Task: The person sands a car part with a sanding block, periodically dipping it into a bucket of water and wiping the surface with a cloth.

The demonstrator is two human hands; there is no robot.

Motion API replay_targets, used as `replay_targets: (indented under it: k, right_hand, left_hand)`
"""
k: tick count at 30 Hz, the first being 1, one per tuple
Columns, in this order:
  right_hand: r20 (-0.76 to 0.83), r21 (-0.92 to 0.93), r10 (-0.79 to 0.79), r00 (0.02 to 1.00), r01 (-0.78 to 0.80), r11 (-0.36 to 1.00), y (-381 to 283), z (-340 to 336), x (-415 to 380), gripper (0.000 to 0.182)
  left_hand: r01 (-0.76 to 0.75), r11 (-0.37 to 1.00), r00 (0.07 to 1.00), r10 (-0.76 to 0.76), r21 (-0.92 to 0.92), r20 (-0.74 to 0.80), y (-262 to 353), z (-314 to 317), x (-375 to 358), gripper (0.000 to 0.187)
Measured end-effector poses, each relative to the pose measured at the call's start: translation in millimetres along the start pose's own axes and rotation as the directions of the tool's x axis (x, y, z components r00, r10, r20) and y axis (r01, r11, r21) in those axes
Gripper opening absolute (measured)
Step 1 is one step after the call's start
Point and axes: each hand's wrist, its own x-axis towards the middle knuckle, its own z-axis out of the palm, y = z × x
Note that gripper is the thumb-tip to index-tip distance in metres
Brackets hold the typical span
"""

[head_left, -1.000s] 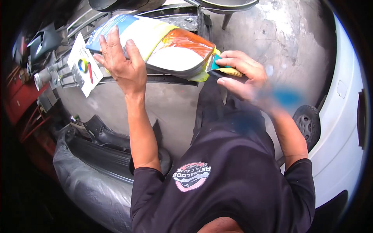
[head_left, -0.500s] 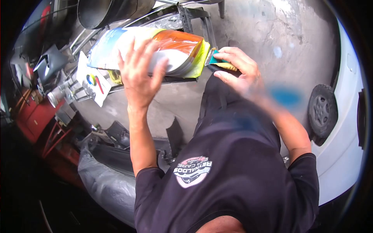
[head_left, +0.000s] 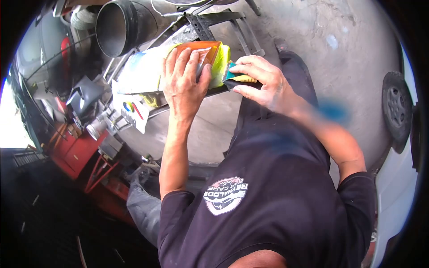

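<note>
A long rounded piece [head_left: 140, 73], glossy white and orange like a car lamp with a bright yellow-green end, lies across a metal stand. My left hand [head_left: 184, 87] rests palm down over its middle, fingers spread along the orange part. At the yellow-green end, my right hand [head_left: 267, 84] pinches a small teal-and-yellow block [head_left: 243, 78] with a dark underside between thumb and fingers. The block's front edge is right at that end of the piece. Glare washes out the white part, and my left palm hides some of the near side.
Under the piece stands a metal frame [head_left: 203, 27]. A white sheet [head_left: 138, 121] with a tape roll [head_left: 128, 107] hangs at its left. Behind is a black drum [head_left: 117, 29]; a red cabinet [head_left: 73, 154] stands left, a white car with a wheel [head_left: 397, 102] right.
My left hand has come down flat onto the piece from a blurred, raised pose. The view has shifted; my right hand still holds the block at the yellow-green end.
</note>
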Motion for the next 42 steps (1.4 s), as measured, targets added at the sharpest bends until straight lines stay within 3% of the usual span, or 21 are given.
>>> replay_targets:
  k: [2, 5, 9, 14, 18, 21, 22, 23, 25, 28, 29, 35, 37, 40, 42]
  right_hand:
    - [-0.024, -0.018, 0.027, 0.999, -0.027, 0.999, -2, 9, -8, 0.046]
    - [-0.148, -0.010, 0.045, 0.988, -0.048, 0.999, -10, 27, -25, 0.046]
    - [-0.340, -0.037, 0.013, 0.940, -0.027, 0.999, -18, 61, -46, 0.039]
    - [-0.438, -0.043, 0.015, 0.899, -0.037, 0.998, -22, 90, -68, 0.040]
    - [-0.484, 0.109, 0.108, 0.868, -0.062, 0.992, -27, 94, -78, 0.039]
    - [-0.484, 0.261, 0.233, 0.843, -0.115, 0.958, -30, 85, -82, 0.037]
    - [-0.442, 0.448, 0.348, 0.827, -0.133, 0.884, -24, 81, -83, 0.036]
    - [-0.374, 0.617, 0.451, 0.810, -0.146, 0.773, -21, 76, -84, 0.036]
    - [-0.344, 0.660, 0.485, 0.804, -0.160, 0.734, -18, 66, -85, 0.036]
    - [-0.312, 0.704, 0.499, 0.808, -0.156, 0.693, -12, 63, -81, 0.036]
    - [-0.314, 0.691, 0.482, 0.818, -0.152, 0.707, -11, 66, -78, 0.036]
    - [-0.218, 0.664, 0.469, 0.856, -0.222, 0.714, -25, 47, -62, 0.031]
    - [-0.201, 0.634, 0.465, 0.862, -0.247, 0.733, -23, 48, -62, 0.032]
    - [-0.278, 0.591, 0.423, 0.862, -0.194, 0.783, -13, 60, -57, 0.037]
    - [-0.381, 0.388, 0.255, 0.889, -0.096, 0.916, -13, 64, -51, 0.041]
  left_hand:
    - [-0.004, 1.000, 1.000, 0.004, 0.005, -0.027, -3, 3, -1, 0.037]
    - [-0.106, 0.992, 0.992, 0.111, 0.064, -0.064, -12, 10, -4, 0.038]
    - [-0.106, 0.990, 0.991, 0.113, 0.096, -0.073, -5, 6, -4, 0.033]
    - [-0.119, 0.992, 0.993, 0.119, -0.039, -0.021, -11, 4, -6, 0.037]
    - [-0.089, 0.980, 0.996, 0.093, -0.178, 0.014, -14, -9, -7, 0.036]
    - [0.082, 0.904, 0.994, -0.047, -0.420, 0.094, -18, -24, -12, 0.041]
    - [0.154, 0.855, 0.986, -0.105, -0.495, 0.126, -20, -27, -16, 0.041]
    - [0.157, 0.858, 0.986, -0.108, -0.490, 0.127, -23, -28, -18, 0.041]
    - [-0.001, 0.932, 1.000, 0.000, -0.363, -0.003, -27, -27, -19, 0.039]
    - [0.019, 0.981, 0.999, -0.014, -0.193, 0.031, -12, -21, -10, 0.040]
    - [0.017, 0.996, 0.998, -0.012, -0.093, 0.060, -5, -18, -6, 0.041]
    - [0.185, 0.982, 0.977, -0.181, -0.032, 0.110, 12, -4, 11, 0.037]
    - [0.153, 0.974, 0.982, -0.131, -0.166, 0.135, 7, -10, 10, 0.038]
    - [0.130, 0.970, 0.976, -0.089, -0.205, 0.199, -3, -22, 9, 0.039]
    - [0.095, 0.960, 0.963, -0.022, -0.264, 0.267, -7, -32, 10, 0.041]
